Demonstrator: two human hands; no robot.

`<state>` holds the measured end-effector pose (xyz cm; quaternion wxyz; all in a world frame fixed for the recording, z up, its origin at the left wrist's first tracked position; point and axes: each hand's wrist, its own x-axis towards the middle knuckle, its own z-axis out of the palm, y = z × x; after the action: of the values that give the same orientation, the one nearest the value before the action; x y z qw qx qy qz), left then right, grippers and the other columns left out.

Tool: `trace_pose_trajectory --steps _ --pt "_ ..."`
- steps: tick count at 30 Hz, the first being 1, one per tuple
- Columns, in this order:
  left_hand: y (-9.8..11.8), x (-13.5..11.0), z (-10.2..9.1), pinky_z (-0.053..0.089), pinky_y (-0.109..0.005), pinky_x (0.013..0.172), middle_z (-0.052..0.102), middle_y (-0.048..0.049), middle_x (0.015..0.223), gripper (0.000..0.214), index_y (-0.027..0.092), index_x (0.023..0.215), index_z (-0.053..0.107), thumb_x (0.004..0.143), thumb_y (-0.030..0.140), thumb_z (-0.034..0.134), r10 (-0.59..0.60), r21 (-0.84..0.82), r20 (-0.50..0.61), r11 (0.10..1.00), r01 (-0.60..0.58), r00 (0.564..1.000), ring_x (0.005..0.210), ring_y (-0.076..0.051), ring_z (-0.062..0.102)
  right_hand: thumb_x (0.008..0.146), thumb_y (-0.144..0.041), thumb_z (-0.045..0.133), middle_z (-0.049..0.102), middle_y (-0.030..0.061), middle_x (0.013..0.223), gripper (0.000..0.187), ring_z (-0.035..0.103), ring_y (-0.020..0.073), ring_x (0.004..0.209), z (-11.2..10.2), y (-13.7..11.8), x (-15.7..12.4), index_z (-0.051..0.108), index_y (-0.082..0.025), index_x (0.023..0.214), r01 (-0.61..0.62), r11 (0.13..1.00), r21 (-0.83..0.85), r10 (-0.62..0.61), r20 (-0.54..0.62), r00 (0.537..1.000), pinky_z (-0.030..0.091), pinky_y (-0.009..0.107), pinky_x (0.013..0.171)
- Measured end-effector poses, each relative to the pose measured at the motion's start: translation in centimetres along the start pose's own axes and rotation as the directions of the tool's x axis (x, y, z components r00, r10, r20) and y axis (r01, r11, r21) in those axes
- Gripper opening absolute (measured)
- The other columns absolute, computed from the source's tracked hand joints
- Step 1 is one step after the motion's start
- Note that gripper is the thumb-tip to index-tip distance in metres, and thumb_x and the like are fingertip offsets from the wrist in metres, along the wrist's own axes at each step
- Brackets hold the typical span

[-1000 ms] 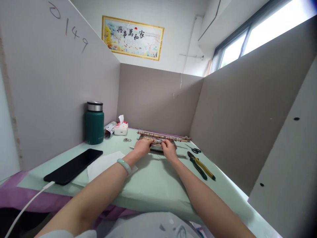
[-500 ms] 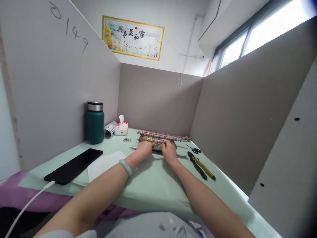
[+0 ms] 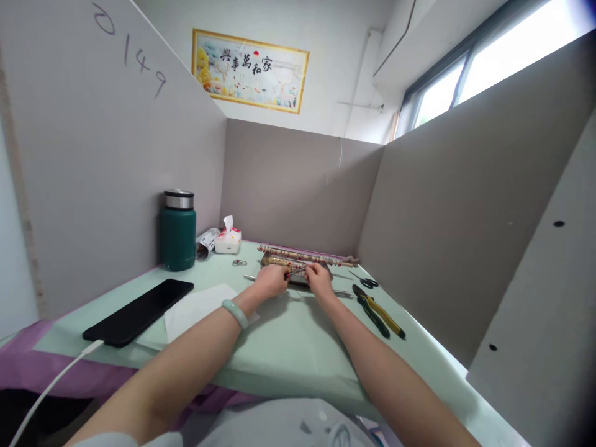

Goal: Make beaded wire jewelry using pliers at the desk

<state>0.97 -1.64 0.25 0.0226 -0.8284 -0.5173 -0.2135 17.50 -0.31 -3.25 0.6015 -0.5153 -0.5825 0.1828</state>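
My left hand (image 3: 272,279), with a pale green bangle (image 3: 235,313) on its wrist, is closed round one end of a thin, dark, stick-like piece (image 3: 295,271). At the other end of it, the fingertips of my right hand (image 3: 319,280) are pinched together. What exactly the right fingertips hold is too small to make out. Just beyond both hands lies a dark tray (image 3: 329,270) with gold and red beads in it. Behind that stretch rods strung with red and pale beads (image 3: 302,254). Thin metal rods (image 3: 343,293) lie under and beside my hands.
Pliers with green and yellow handles (image 3: 379,313) and black scissors (image 3: 369,283) lie on the right. On the left are a phone (image 3: 139,312) on a cable, white paper (image 3: 198,308), a green bottle (image 3: 178,233), a tissue pack (image 3: 228,241) and small rings (image 3: 239,262). Partitions (image 3: 298,186) enclose the table.
The fingers of my right hand have shifted slightly at the end of the thin piece. My left hand has barely moved, and the things on the table lie as before.
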Motion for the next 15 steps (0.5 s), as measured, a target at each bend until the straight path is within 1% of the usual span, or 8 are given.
trace_pose_trajectory --steps 5,10,12,15 --pt "-0.21 0.16 0.28 0.045 -0.029 0.077 0.069 -0.0087 0.094 0.027 0.023 0.098 0.068 0.081 0.031 0.049 0.006 0.012 -0.048 1.0 -0.005 0.999 0.09 -0.023 0.063 0.072 -0.038 0.045 0.052 -0.0035 0.054 0.02 0.043 0.0128 0.049 -0.03 -0.41 -0.23 0.054 -0.02 0.07 -0.022 1.0 0.008 0.022 -0.006 1.0 0.032 0.023 0.047" --pt "-0.54 0.26 0.45 0.044 -0.029 0.08 0.066 -0.0084 0.104 0.033 0.024 0.111 0.064 0.081 0.024 0.049 0.021 -0.019 -0.105 1.0 -0.023 0.994 0.096 -0.024 0.061 0.073 -0.039 0.045 0.052 -0.0033 0.053 0.023 0.043 0.0129 0.048 -0.11 -0.9 -0.49 0.057 -0.02 0.073 -0.01 1.0 0.023 0.01 0.01 1.0 0.033 0.023 0.047" --pt "-0.56 0.22 0.4 0.044 -0.029 0.08 0.065 -0.0086 0.106 0.035 0.025 0.114 0.063 0.082 0.023 0.049 0.023 -0.029 -0.11 0.999 -0.026 0.994 0.098 -0.024 0.06 0.073 -0.039 0.045 0.052 -0.0034 0.054 0.022 0.043 0.0127 0.049 -0.11 -0.95 -0.5 0.057 -0.02 0.073 -0.004 0.999 0.033 0.004 0.012 1.0 0.033 0.023 0.047" --pt "-0.45 0.13 0.26 0.044 -0.029 0.081 0.065 -0.0093 0.106 0.033 0.023 0.112 0.063 0.082 0.022 0.05 0.005 -0.034 -0.093 0.999 -0.008 0.996 0.098 -0.024 0.06 0.073 -0.038 0.045 0.052 -0.0034 0.055 0.022 0.043 0.0126 0.05 -0.1 -0.93 -0.46 0.057 -0.019 0.075 0.024 1.0 0.011 -0.024 -0.004 1.0 0.033 0.023 0.048"
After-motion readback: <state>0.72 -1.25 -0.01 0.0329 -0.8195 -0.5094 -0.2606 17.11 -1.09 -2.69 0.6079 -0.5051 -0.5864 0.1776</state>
